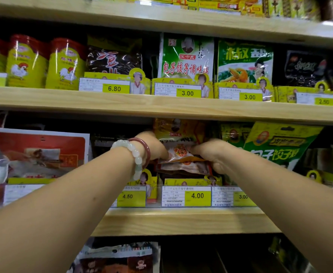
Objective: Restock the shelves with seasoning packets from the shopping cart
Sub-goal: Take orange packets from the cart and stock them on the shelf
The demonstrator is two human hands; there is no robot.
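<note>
Left hand: the left hand [155, 145] pinches the left edge of the orange packets [183, 154].
Right hand: the right hand [211, 154] grips the right edge of the same packets, fingers curled around.
Packets: tilted, at the front of the middle shelf [181, 219], just above the 4.00 price tag [197, 196].
Left wrist: a white bead bracelet [135, 154] and a red bangle [145, 150].

Your left hand's [154, 146] fingers are hidden behind the orange seasoning packets [181, 154], and your right hand's [213, 154] fingertips disappear among them too. The far top shelf's yellow boxes [221, 3] are cut off and blurred. Small print on the 4.00 price tag [186, 196] is unreadable.
</note>
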